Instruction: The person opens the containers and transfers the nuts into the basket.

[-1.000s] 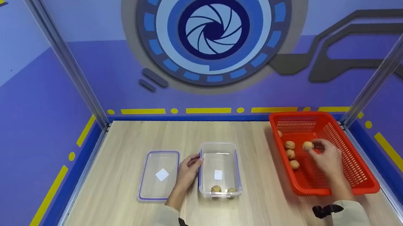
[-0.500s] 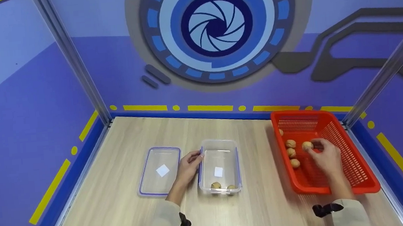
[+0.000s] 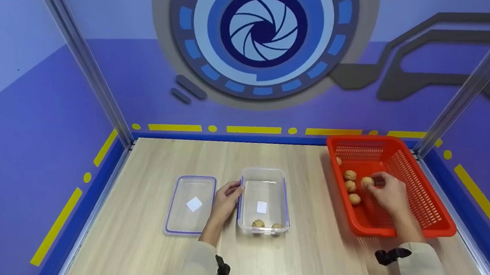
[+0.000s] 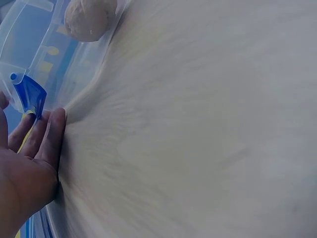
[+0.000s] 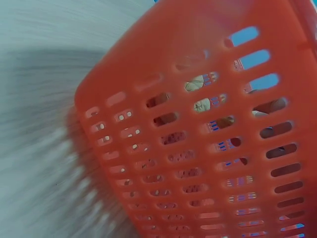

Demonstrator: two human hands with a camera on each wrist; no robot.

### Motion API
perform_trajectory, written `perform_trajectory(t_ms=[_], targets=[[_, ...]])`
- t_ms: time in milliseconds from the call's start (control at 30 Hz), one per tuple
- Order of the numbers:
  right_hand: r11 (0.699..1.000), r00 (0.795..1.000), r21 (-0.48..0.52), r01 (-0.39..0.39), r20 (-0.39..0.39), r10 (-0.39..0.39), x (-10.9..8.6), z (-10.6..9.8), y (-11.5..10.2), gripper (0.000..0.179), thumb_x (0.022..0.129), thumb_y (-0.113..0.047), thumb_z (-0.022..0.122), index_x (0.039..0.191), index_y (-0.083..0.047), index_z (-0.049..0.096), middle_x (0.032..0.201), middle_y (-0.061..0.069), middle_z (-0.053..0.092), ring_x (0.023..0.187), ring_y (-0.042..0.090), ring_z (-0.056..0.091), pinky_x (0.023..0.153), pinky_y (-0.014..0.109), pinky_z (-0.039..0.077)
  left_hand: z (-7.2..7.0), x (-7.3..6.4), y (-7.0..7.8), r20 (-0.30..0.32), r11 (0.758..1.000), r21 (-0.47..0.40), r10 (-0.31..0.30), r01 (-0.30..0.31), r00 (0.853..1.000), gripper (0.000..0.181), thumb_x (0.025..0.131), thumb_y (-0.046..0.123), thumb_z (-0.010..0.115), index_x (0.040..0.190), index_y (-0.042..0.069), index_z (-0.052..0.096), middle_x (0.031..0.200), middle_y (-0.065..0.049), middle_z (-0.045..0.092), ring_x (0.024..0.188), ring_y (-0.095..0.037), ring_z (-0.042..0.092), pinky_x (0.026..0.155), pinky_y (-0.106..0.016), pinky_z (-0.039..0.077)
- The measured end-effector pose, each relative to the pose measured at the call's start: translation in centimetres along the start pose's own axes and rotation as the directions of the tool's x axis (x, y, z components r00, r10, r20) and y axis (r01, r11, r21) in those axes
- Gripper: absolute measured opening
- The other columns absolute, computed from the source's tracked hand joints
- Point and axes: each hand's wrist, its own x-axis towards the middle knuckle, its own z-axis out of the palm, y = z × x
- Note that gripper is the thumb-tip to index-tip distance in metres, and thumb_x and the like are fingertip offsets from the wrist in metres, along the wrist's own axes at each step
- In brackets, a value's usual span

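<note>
In the head view my left hand (image 3: 224, 202) holds the left side of a clear plastic food container (image 3: 271, 196), thumb and fingertips at its rim. The left wrist view shows the fingers (image 4: 55, 131) beside a blue latch flap (image 4: 30, 94). A walnut (image 4: 90, 19) shows through the container wall; two walnuts lie at its near end. My right hand (image 3: 391, 193) pinches a walnut (image 3: 367, 182) between thumb and fingers, over the red basket (image 3: 410, 233). Several walnuts (image 3: 350, 186) lie along the basket's left side. In the right wrist view the basket wall (image 5: 198, 163) mostly hides this hand.
The container's clear lid (image 3: 188, 223), edged in blue and bearing a white sticker, lies flat left of the left hand. Beneath everything is a wooden tabletop (image 3: 314, 245). Blue panels (image 3: 145, 88) with metal corner posts (image 3: 91, 71) enclose it at the back and sides.
My right hand, holding the walnut, has shifted slightly left inside the basket. The left hand stays at the container. The head view has tilted a little.
</note>
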Motion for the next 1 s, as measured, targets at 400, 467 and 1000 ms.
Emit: perform_trajectory(t_ms=[400, 467, 1000], targets=[[0.999, 0.999, -0.013, -0.04, 0.021, 0.041, -0.56, -0.05, 0.66, 0.035, 0.098, -0.02, 0.077, 0.123, 0.003, 0.07, 0.115, 0.024, 0.074, 0.11, 0.041, 0.07, 0.091, 0.052, 0.054, 0.15, 0.26, -0.3, 0.01, 1.0, 0.021, -0.006, 0.006, 1.0, 0.042, 0.103, 0.019, 0.07, 0.136, -0.007, 0.064, 0.128, -0.023, 0.07, 0.112, -0.029, 0.069, 0.095, -0.035, 0.056], [0.999, 0.999, -0.007, -0.04, 0.025, 0.04, -0.5, -0.15, 0.66, 0.036, 0.099, -0.021, 0.076, 0.124, 0.004, 0.069, 0.116, 0.025, 0.074, 0.11, 0.041, 0.069, 0.092, 0.054, 0.054, 0.24, 0.47, -0.34, 0.01, 1.0, 0.022, -0.007, 0.007, 1.0, 0.042, 0.103, 0.021, 0.071, 0.136, -0.004, 0.065, 0.127, -0.02, 0.071, 0.112, -0.03, 0.069, 0.094, -0.034, 0.057], [0.999, 0.995, -0.037, 0.024, 0.101, -0.021, 0.17, 0.2, 0.35, 0.031, 0.097, -0.018, 0.079, 0.117, 0.004, 0.071, 0.11, 0.024, 0.075, 0.104, 0.041, 0.071, 0.087, 0.053, 0.056, -0.24, 0.53, -0.49, 0.033, 1.0, -0.024, 0.013, -0.012, 0.999, 0.043, 0.104, 0.018, 0.068, 0.136, -0.01, 0.061, 0.121, -0.021, 0.072, 0.113, -0.045, 0.067, 0.085, -0.029, 0.057]])
